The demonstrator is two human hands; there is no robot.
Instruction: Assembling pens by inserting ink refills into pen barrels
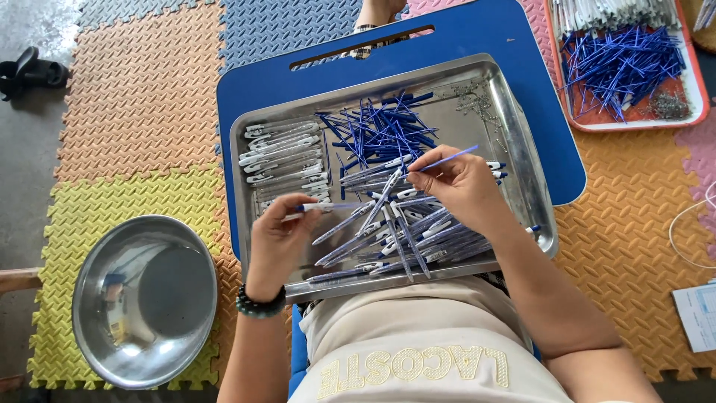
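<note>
A steel tray [522,160] rests on a blue lap board [477,37] in front of me. It holds a pile of thin blue refills [377,130], a row of clear pen barrels [283,153] at the left, and several assembled pens [406,239] in the middle. My left hand [280,239] pinches a clear pen barrel with a blue tip [317,208], lying level. My right hand [459,183] grips a single blue refill [451,157] between its fingertips, above the assembled pens.
An empty round steel bowl [145,298] sits on the foam floor mats at my lower left. A red-rimmed tray [690,82] of more blue refills lies at the upper right. A white cable and a paper sheet [697,317] are at the right edge.
</note>
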